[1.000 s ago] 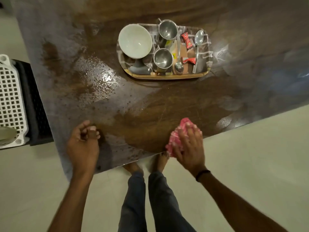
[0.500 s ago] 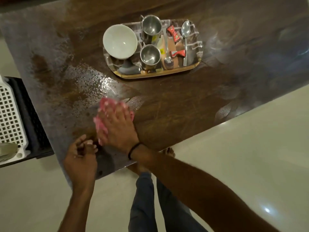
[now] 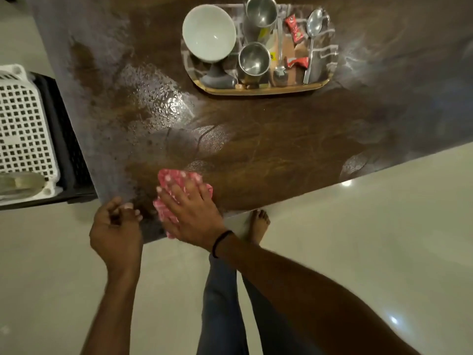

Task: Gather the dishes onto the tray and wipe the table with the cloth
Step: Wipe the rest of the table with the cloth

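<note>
Clutter is small around the work: a white lattice crate (image 3: 23, 134) sits on a black crate (image 3: 66, 139) just beside the bench's (image 3: 281, 139) left end, and a pale floor (image 3: 371, 239) lies below, with the person's bare foot (image 3: 258, 224) and dark trouser legs (image 3: 222, 303) showing past the near edge. Beaded water (image 3: 158, 98) glistens on the dark wood left of the tray (image 3: 258, 90), which stands well apart from both hands, near the far side.

On the tray, counted: one white bowl (image 3: 208, 32), two steel cups (image 3: 254, 58), two spoons (image 3: 312, 34), two red wrappers (image 3: 294, 29) and one dark grey object under the bowl whose kind cannot be told. Printing on the wrappers is too small to read; a yellow sticker shows on the nearer cup, unreadable.

At the bench's near left corner the right hand (image 3: 189, 213) lies flat, fingers spread, pressing down on the red spotted cloth (image 3: 176, 180), its grip a flat press rather than a fist. A black band circles that wrist. Just beside it, the left hand (image 3: 115, 231) rests at the bench edge with fingers loosely curled, grasping nothing visible.
</note>
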